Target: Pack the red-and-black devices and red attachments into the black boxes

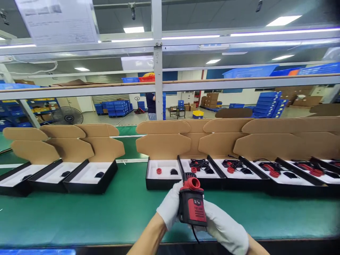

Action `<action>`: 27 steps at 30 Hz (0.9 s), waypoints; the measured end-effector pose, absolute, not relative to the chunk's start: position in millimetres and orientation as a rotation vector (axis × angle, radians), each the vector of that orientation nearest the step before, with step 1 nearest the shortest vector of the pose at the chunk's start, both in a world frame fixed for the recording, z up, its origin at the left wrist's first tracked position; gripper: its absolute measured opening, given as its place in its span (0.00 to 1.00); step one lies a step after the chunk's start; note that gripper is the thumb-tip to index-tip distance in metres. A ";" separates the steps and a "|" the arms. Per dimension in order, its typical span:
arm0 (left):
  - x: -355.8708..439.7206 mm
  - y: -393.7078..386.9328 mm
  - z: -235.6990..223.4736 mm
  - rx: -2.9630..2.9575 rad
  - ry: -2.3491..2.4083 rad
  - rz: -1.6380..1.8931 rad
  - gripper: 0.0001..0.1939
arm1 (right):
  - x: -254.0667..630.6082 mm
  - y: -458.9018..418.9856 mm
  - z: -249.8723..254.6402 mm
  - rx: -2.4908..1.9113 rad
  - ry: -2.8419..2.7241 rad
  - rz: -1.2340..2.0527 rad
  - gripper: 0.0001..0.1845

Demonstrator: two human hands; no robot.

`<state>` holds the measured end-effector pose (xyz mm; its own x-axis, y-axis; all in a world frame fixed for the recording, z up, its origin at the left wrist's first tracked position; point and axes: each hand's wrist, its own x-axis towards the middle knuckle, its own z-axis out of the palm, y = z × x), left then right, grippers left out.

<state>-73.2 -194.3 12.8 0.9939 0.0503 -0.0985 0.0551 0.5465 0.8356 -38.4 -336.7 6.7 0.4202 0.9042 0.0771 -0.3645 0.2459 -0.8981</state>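
Observation:
In white gloves, my left hand (171, 205) and my right hand (221, 223) grip a red-and-black electric air pump (196, 209) from both sides. The pump's round red port points up toward me, and a thin black cord hangs below it. My fingers behind the pump are hidden. Just beyond it stands an open box (159, 183) with a white insert, holding a small red nozzle (158, 171) and a black piece (174, 171). To its right, an open box (220, 175) holds a coiled black cable (200, 164) and a red nozzle (193, 170).
More open boxes (294, 184) with red and black parts run to the right. Three open boxes (87, 186) at left each hold a black piece. All stand on a green bench (127, 209) beneath a metal frame (158, 71). Beyond it, a person (151, 106) stands near blue crates.

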 end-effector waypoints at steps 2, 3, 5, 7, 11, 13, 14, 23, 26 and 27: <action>-78.9 -177.0 17.2 1.103 0.117 0.079 0.39 | -33.6 -322.9 10.3 -0.972 -0.779 0.905 0.18; -84.3 -168.8 19.5 1.197 0.124 0.184 0.38 | -29.6 -318.4 13.7 -1.016 -0.832 0.847 0.19; -99.1 -154.9 23.7 1.454 0.194 0.510 0.36 | -20.1 -313.3 22.2 -1.144 -0.898 0.732 0.21; -115.7 -145.8 26.6 1.718 0.265 0.748 0.41 | -12.0 -311.1 30.4 -1.263 -0.928 0.676 0.22; -135.2 -141.3 32.4 2.073 0.182 0.714 0.50 | -6.6 -304.6 37.7 -1.380 -0.961 0.665 0.23; -135.7 -139.9 36.8 2.096 0.138 0.788 0.33 | -7.6 -299.3 38.7 -1.387 -0.930 0.669 0.24; -134.4 -137.8 39.0 2.061 0.100 0.824 0.30 | -8.2 -296.5 39.8 -1.393 -0.909 0.666 0.26; -103.6 -112.2 -1.8 1.576 0.200 0.572 0.32 | 1.2 -280.8 70.7 -1.425 -1.140 0.557 0.26; -104.5 -134.1 -38.0 1.504 0.130 0.012 0.40 | 10.8 -275.4 83.3 -1.504 -1.120 0.508 0.29; -108.4 -142.7 -47.1 1.455 0.140 -0.098 0.41 | 14.0 -273.1 88.4 -1.523 -1.103 0.508 0.31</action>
